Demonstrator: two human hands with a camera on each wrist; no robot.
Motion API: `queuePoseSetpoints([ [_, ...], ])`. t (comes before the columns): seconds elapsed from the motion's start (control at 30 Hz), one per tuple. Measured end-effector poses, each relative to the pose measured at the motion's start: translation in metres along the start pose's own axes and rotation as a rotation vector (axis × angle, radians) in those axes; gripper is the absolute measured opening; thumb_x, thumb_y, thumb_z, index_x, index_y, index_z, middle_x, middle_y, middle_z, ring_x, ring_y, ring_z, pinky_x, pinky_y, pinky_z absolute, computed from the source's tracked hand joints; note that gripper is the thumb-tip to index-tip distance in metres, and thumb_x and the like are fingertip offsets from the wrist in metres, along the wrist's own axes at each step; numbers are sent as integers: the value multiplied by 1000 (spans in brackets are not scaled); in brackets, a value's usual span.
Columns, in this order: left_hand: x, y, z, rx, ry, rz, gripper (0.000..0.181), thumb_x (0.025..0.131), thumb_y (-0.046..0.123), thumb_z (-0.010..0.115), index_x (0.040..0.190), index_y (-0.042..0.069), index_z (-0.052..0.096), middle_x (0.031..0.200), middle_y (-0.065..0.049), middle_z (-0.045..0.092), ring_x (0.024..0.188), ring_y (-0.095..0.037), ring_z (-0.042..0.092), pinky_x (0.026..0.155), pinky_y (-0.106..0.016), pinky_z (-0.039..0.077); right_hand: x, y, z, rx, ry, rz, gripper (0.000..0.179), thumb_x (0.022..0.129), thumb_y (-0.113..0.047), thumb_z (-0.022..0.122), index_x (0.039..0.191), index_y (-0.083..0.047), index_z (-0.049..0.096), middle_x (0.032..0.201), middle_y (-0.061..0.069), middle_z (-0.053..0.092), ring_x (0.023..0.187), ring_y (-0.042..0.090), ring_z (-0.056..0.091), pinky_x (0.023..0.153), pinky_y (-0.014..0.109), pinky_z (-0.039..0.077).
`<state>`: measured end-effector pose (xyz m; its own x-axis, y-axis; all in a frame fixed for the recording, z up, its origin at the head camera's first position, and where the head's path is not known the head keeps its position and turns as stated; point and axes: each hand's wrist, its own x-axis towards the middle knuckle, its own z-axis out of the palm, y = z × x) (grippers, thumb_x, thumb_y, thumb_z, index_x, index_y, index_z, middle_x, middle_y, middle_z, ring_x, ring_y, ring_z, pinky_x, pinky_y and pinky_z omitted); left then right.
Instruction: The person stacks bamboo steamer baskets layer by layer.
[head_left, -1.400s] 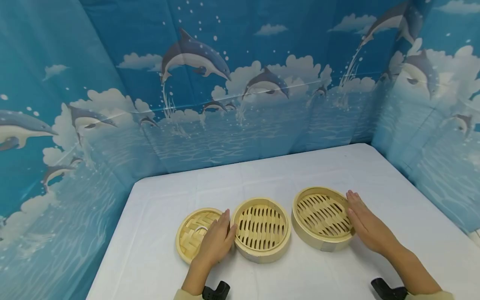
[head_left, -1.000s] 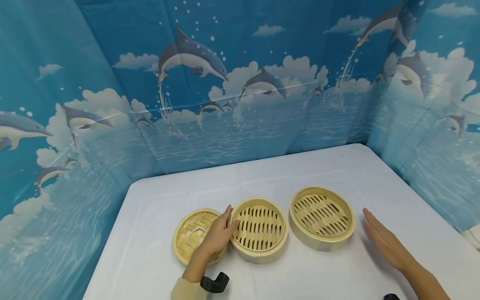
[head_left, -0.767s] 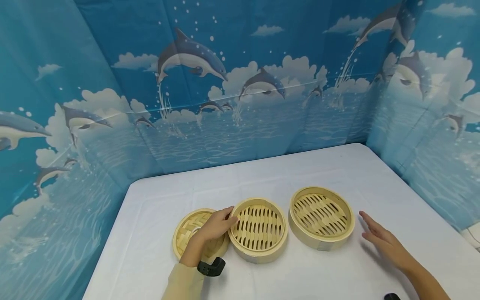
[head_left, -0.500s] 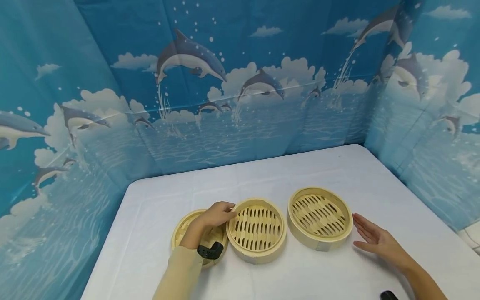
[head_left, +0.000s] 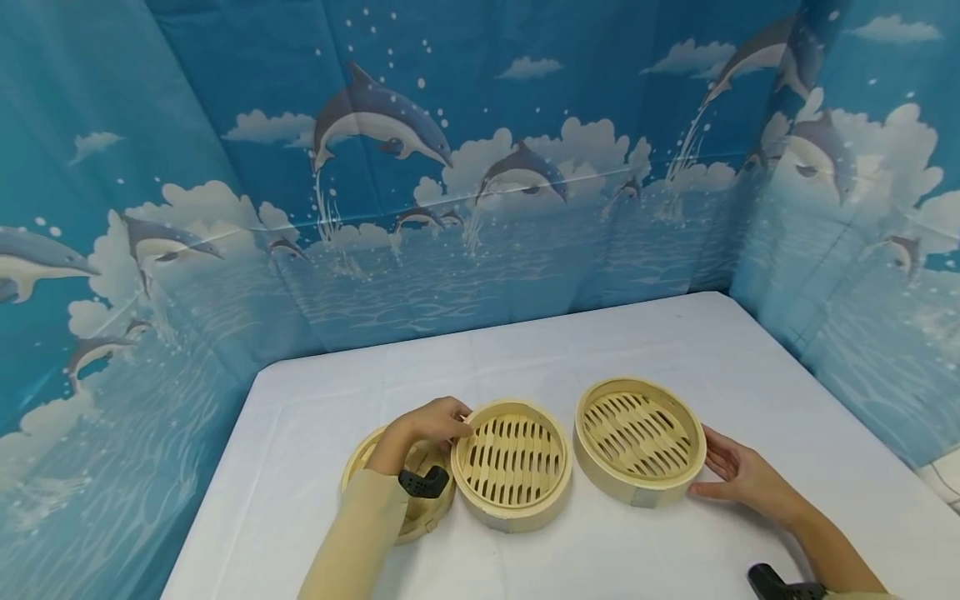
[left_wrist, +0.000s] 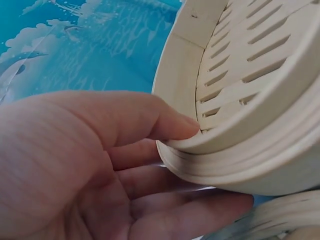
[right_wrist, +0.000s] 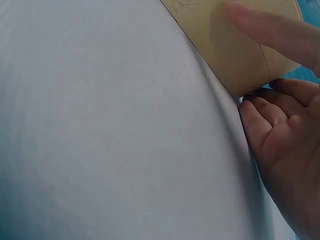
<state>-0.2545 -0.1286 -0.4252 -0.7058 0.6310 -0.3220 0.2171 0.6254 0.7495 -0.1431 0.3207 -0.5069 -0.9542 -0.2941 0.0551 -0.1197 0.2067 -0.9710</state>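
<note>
A person's left hand (head_left: pixel 435 421) grips the middle steamer basket (head_left: pixel 512 460) at its 10 o'clock edge, thumb hooked over the rim and fingers clamped below, seen in the left wrist view. The right hand (head_left: pixel 750 479) holds the right steamer basket (head_left: pixel 640 437) between about 3 and 5 o'clock, thumb set apart from the bent fingers, which tuck in low along its wall. That basket stands just beside the middle one, toward its 2 o'clock. Toward the middle one's 8 o'clock, a third round bamboo piece (head_left: pixel 420 515) lies mostly hidden under the left forearm. All are on a white-covered table (head_left: pixel 570 562), before a dolphin-print backdrop (head_left: pixel 375 283) at 12 o'clock.
</note>
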Motion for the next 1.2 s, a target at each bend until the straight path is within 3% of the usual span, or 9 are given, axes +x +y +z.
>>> queuePoseSetpoints([
  [0.17, 1, -1, -1, 51, -13, 52, 24, 89, 3, 49, 106, -2, 65, 58, -2, 53, 47, -13, 50, 47, -26, 47, 0, 0, 1, -28, 9, 12, 94, 73, 0, 74, 141, 13, 10, 140, 39, 6, 109, -19, 34, 88, 8, 34],
  [0.33, 0, -4, -1, 66, 18, 76, 20, 89, 1, 49, 96, -2, 67, 54, 0, 52, 45, -12, 50, 46, -28, 48, 2, 1, 3, -40, 17, 17, 94, 73, -2, 74, 141, 13, 11, 141, 39, 6, 109, -19, 34, 89, 8, 34],
  [0.53, -5, 0, -4, 24, 32, 96, 22, 88, -1, 48, 98, -7, 66, 60, -6, 60, 48, -12, 55, 49, -36, 53, 2, 2, 4, -15, 13, 38, 95, 73, -1, 74, 140, 15, 9, 141, 39, 4, 108, -20, 34, 89, 7, 33],
  [0.8, -10, 17, -20, -80, -8, 147, 24, 91, -2, 45, 104, -9, 64, 69, -16, 65, 55, -19, 63, 59, -52, 51, -1, 3, 0, -41, 27, 53, 96, 73, -2, 75, 140, 14, 8, 142, 38, 5, 107, -23, 32, 88, 5, 31],
  [0.93, -11, 24, -26, -47, 10, 185, 25, 91, -1, 44, 104, -6, 65, 65, -11, 63, 53, -16, 61, 57, -49, 53, -1, 4, -1, -38, 32, 38, 95, 73, -1, 74, 140, 14, 8, 141, 38, 5, 107, -22, 32, 89, 5, 31],
  [1.2, -5, 32, -27, -23, 61, 195, 25, 89, 0, 44, 96, -5, 68, 52, -2, 51, 48, -12, 53, 51, -37, 53, 0, 5, 3, -49, 30, 21, 94, 74, -2, 74, 140, 14, 9, 141, 38, 5, 108, -22, 32, 89, 6, 31],
])
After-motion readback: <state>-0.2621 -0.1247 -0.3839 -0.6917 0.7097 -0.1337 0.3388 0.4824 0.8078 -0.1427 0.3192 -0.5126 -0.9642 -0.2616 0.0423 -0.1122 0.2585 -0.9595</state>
